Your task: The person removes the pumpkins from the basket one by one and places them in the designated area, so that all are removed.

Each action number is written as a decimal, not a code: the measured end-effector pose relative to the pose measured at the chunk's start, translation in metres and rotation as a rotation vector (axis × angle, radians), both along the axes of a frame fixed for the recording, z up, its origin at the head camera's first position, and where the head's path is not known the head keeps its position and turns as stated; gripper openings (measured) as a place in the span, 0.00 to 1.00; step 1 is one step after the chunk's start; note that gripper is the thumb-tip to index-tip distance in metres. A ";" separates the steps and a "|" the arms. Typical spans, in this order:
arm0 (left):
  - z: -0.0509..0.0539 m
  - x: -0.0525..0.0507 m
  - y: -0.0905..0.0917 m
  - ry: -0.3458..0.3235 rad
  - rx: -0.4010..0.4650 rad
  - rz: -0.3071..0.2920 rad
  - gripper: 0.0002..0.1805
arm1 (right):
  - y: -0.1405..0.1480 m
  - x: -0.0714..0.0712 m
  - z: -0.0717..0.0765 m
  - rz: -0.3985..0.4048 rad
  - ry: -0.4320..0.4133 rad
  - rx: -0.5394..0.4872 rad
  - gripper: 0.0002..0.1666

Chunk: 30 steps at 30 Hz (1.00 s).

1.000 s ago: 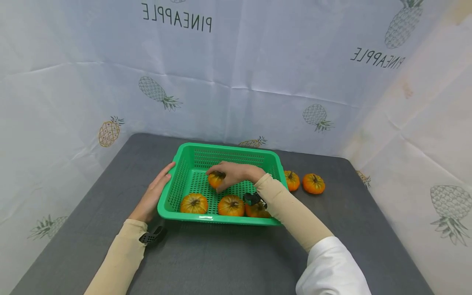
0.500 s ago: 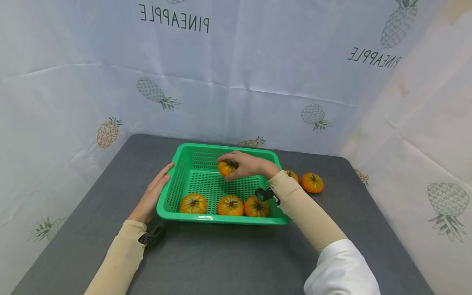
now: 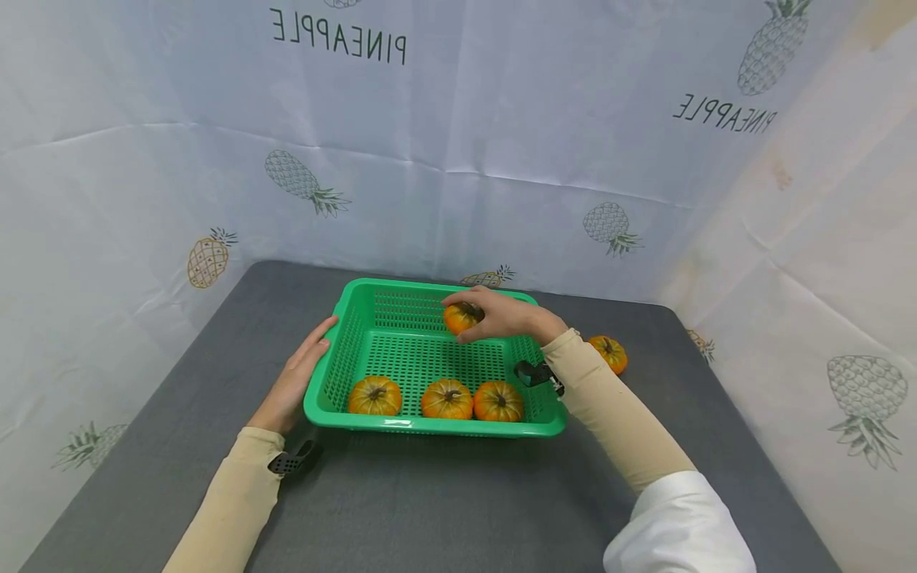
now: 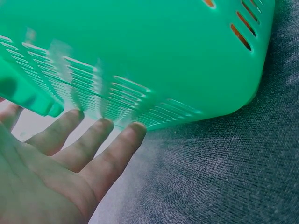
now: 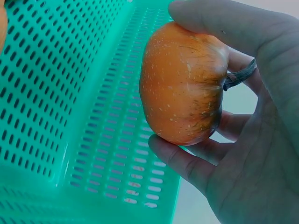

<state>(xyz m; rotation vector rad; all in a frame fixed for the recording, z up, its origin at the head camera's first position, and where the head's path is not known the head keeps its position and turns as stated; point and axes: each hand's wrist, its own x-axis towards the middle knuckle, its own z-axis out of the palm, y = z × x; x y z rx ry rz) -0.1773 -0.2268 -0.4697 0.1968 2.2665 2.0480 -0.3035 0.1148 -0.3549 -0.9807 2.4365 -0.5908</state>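
My right hand [image 3: 505, 314] grips a small orange pumpkin [image 5: 184, 84] with a dark stem. In the head view it is held up near the back right part of a green plastic basket [image 3: 434, 426]. Thumb and fingers lie around the pumpkin's sides in the right wrist view. At the basket's left side, my left hand [image 3: 292, 382] rests its extended fingers against the slotted wall, as the left wrist view shows [image 4: 98, 154]. Along the basket's front wall inside sit a left pumpkin [image 3: 375, 395], a middle pumpkin [image 3: 447, 399] and a right pumpkin [image 3: 499, 401].
Another orange pumpkin [image 3: 609, 353] lies on the dark grey table [image 3: 430, 509] right of the basket, partly behind my right forearm. A white cloth [image 3: 458, 223] printed with pineapples hangs behind the table and along its sides.
My right hand has lifted the pumpkin from the basket's middle and carried it up and to the right. The pumpkin nearest the basket's right side is now hidden by my arm. The left hand stays put.
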 end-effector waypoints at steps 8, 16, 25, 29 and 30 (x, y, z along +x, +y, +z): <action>0.000 0.000 0.000 0.003 -0.011 0.003 0.32 | 0.012 0.000 0.006 -0.009 0.026 -0.001 0.40; 0.001 0.000 0.001 -0.003 -0.021 0.006 0.32 | 0.026 -0.002 0.014 -0.048 0.030 -0.001 0.42; 0.001 0.000 0.000 -0.003 -0.016 0.001 0.32 | 0.042 -0.001 0.022 -0.145 -0.036 -0.054 0.44; 0.001 0.000 0.000 -0.001 -0.014 -0.001 0.32 | 0.049 0.000 0.025 -0.184 -0.081 -0.088 0.43; 0.001 0.000 0.000 -0.001 -0.013 -0.002 0.33 | 0.051 0.000 0.026 -0.182 -0.071 -0.085 0.43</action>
